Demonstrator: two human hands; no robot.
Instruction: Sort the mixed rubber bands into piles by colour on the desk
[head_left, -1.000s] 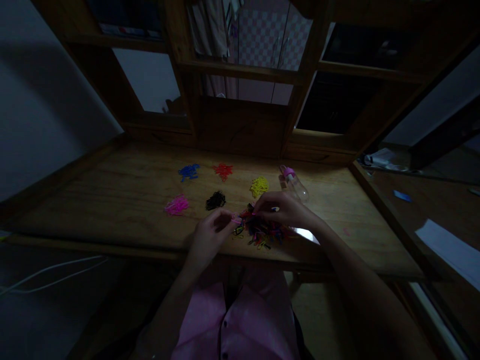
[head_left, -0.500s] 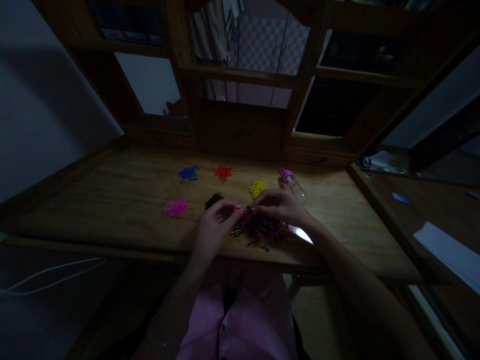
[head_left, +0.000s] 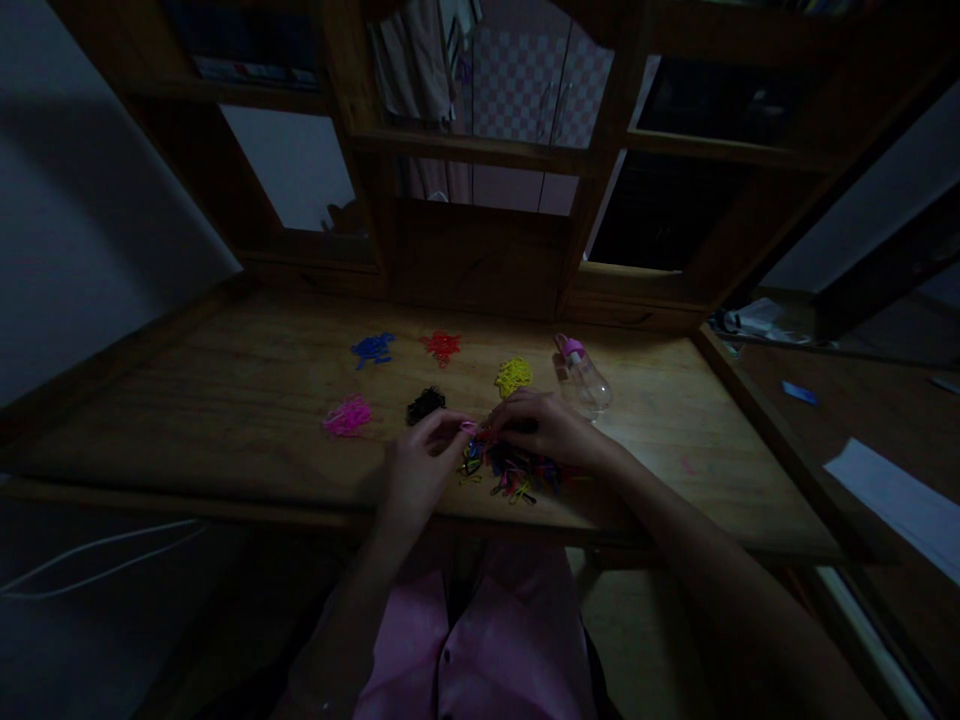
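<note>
My left hand [head_left: 424,455] is closed in a pinch on pink rubber bands [head_left: 468,427], held just over the left edge of a mixed pile. My right hand [head_left: 544,425] reaches into that mixed pile of coloured bands [head_left: 517,470], its fingertips pressed together; what lies between them is too small and dark to make out. Sorted heaps lie farther out: black bands [head_left: 426,404] beside my left hand, yellow bands [head_left: 514,377] just beyond my right hand, pink bands [head_left: 347,416] at the left, blue bands [head_left: 373,349] and red bands [head_left: 442,347] behind.
A clear bottle with a pink cap [head_left: 589,380] lies on the wooden desk [head_left: 225,400] to the right of the yellow heap. Wooden shelving [head_left: 480,260] rises at the desk's back edge. White paper [head_left: 900,505] rests on a surface at the far right.
Both hands have come slightly lower and nearer to me. My right fingertips, earlier close to my left ones above the pile, are now down at the mixed bands.
</note>
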